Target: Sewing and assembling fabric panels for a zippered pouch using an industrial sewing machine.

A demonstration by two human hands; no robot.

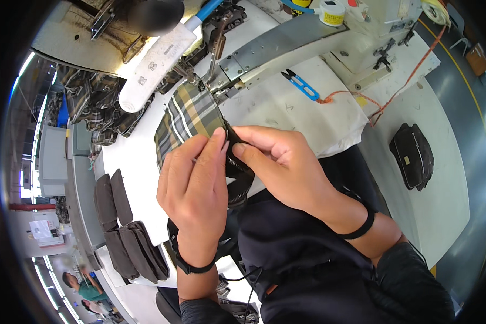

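A plaid fabric piece in tan, grey and white reaches up to the needle area of a sewing machine. Along its right edge runs a dark zipper, whose teeth curve down toward my lap. My left hand lies over the lower part of the plaid and pinches it by the zipper edge, thumb and forefinger together. From the right, my right hand grips the dark zipper edge between thumb and forefinger. The fingertips of both hands almost meet, and what lies right between them is partly hidden.
Blue thread snips on an orange cord lie right of the machine arm. A dark folded pouch sits on the right table. Dark fabric pieces are stacked at lower left, plaid pieces at upper left. A white lamp hangs close above.
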